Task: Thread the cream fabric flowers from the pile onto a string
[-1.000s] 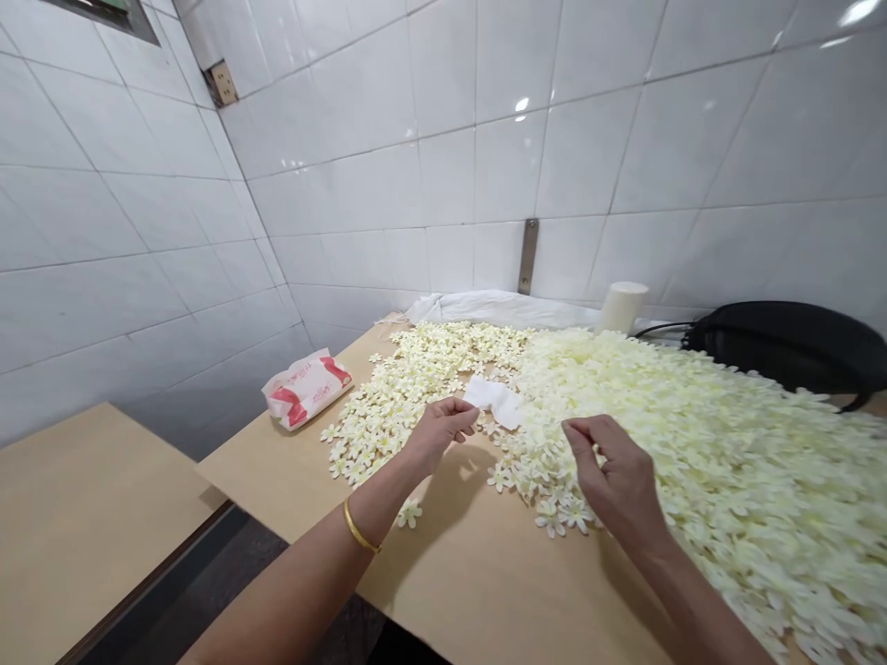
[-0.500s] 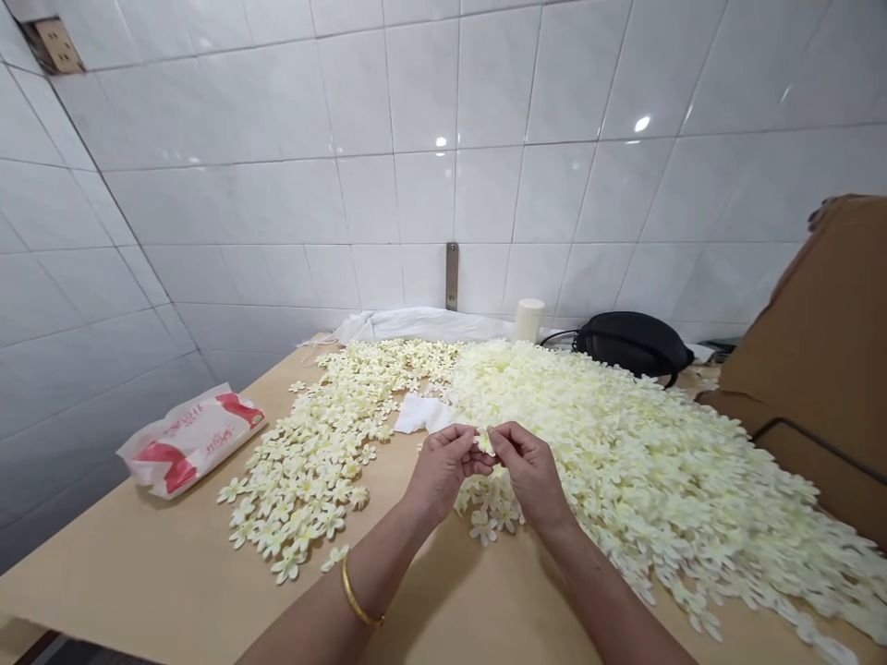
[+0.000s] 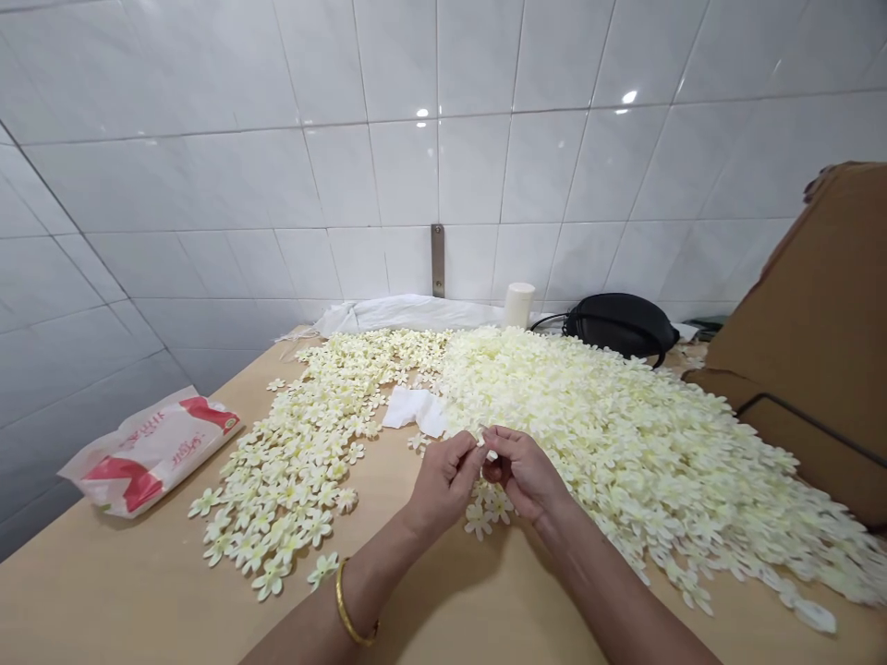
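My left hand (image 3: 447, 476) and my right hand (image 3: 523, 471) meet at the middle of the table, both closed, fingertips pinching one small pale flower (image 3: 491, 454) between them. Most of that flower is covered by my fingers. Close behind and to the right spreads a large heap of pale yellow-white artificial flowers (image 3: 624, 434). To the left lies a looser spread of similar flowers (image 3: 291, 480) with yellower centres. A few flowers (image 3: 485, 510) rest on the table just below my hands. A crumpled white tissue (image 3: 416, 409) lies behind my left hand.
A red-and-white tissue pack (image 3: 152, 453) sits at the table's left edge. At the back are a white plastic sheet (image 3: 388, 314), a cream cylindrical container (image 3: 518, 305) and a black case (image 3: 620, 323). Brown cardboard (image 3: 810, 323) stands on the right. A tiled wall (image 3: 333, 175) closes the back.
My view has tilted down and shifted slightly right. My fingers have turned and drawn closer around the flower, which showed its open face before and is now mostly hidden.
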A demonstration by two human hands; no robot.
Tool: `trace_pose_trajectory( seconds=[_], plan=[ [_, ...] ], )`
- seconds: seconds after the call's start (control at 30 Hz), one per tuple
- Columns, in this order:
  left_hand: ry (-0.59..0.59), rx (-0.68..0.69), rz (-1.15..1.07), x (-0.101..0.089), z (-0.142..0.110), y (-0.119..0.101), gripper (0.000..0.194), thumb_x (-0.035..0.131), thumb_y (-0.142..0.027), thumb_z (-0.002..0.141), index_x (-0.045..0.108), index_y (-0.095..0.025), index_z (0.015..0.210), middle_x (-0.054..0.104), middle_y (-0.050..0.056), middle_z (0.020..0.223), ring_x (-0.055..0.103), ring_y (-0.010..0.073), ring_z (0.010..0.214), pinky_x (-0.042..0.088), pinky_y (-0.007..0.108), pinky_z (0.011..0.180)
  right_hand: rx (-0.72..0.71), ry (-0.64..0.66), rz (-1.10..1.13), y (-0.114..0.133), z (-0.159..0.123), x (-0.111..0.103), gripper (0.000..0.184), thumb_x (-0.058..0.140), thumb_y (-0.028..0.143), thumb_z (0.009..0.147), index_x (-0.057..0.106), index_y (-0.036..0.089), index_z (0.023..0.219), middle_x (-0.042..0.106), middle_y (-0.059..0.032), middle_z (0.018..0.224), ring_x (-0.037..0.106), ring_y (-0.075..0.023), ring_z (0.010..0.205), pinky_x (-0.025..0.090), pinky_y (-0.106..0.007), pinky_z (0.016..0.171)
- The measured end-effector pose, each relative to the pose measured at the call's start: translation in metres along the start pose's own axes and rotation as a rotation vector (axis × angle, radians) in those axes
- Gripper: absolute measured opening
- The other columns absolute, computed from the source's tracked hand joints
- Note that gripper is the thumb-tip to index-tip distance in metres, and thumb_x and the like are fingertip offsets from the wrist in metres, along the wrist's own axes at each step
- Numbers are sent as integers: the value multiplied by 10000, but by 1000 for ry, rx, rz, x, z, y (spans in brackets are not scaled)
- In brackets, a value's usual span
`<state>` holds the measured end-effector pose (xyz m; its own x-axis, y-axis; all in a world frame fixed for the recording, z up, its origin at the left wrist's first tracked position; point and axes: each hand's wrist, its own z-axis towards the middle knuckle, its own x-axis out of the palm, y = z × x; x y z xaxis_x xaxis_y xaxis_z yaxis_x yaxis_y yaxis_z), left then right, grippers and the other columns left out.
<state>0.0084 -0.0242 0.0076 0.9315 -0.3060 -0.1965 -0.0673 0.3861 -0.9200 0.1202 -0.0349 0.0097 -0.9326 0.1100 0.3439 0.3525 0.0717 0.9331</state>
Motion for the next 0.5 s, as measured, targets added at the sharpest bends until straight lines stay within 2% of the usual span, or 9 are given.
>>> trace_pose_trajectory(
  seconds=[0.07, 0.2, 0.33, 0.4, 0.5],
  plan=[
    [-25, -50, -58, 1, 2, 2, 363, 510, -427, 729, 421, -178, 480, 415, -34, 442, 353, 81, 446, 282, 221, 473, -3, -2, 3, -2, 1, 0, 345, 674, 426, 550, 447, 171, 500, 404, 63, 431, 320, -55, 387, 239, -211, 407],
    [-74, -276, -335, 4, 9, 8, 367, 534, -479, 698, 438, -174, 519, 468, -27, 455, 387, 79, 430, 312, 209, 455, -112, -7, -25, -4, 3, -1, 292, 647, 413, 615, 495, 169, 560, 443, 54, 443, 398, -80, 434, 337, -234, 479],
    [-187, -325, -376, 0, 13, 14, 360, 627, -449, 632, 443, -161, 519, 445, -50, 434, 360, 54, 398, 294, 190, 431, -245, -88, -229, -6, 3, -5, 216, 617, 357, 665, 531, 164, 620, 477, 33, 516, 446, -100, 505, 377, -247, 530],
    [-205, -354, -407, -4, 13, 15, 374, 620, -458, 636, 455, -150, 501, 426, -53, 422, 345, 45, 383, 278, 188, 414, -393, -173, -438, -7, 2, -6, 160, 570, 320, 718, 549, 167, 677, 512, 7, 588, 476, -122, 568, 400, -265, 572],
    [-128, -443, -582, -5, 12, 17, 367, 585, -490, 658, 548, -131, 588, 498, -20, 487, 425, 63, 422, 330, 196, 436, -695, -226, -789, -10, 0, -5, 104, 486, 214, 777, 579, 169, 790, 539, -44, 741, 500, -157, 691, 417, -292, 636]
  ],
)
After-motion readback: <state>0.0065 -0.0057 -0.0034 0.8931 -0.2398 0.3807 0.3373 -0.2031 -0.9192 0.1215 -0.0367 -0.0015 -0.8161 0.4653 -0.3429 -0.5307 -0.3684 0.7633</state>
